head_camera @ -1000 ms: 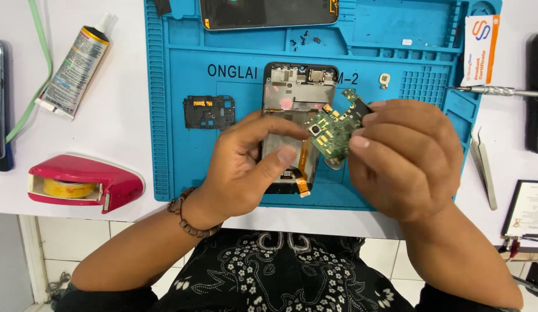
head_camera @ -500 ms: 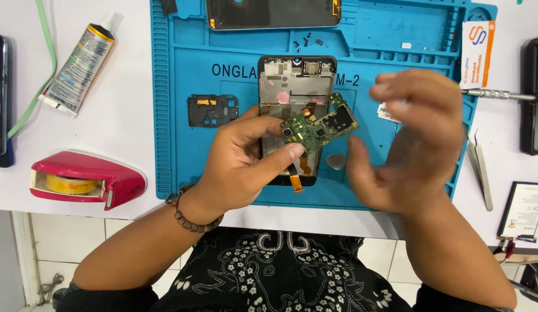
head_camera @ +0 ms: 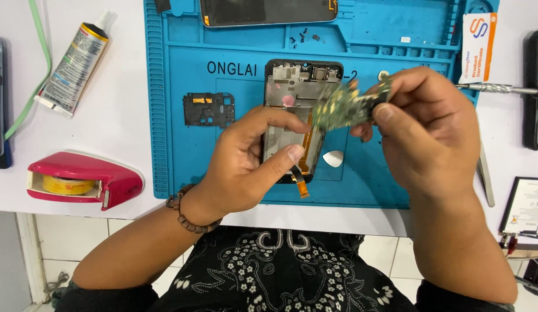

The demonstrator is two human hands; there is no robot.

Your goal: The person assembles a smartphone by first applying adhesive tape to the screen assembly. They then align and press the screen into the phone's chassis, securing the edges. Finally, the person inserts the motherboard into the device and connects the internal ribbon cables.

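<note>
Head view: right hand (head_camera: 431,130) pinches blurry, probably circuit board (head_camera: 344,107) clear above phone frame (head_camera: 298,115); left hand (head_camera: 251,162) clamps frame steady.

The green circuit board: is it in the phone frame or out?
Out. The right hand holds the green circuit board above the phone frame.

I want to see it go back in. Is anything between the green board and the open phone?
Nothing visible. The right hand holds the green board just above the open phone; the left hand steadies the phone's lower part.
</note>
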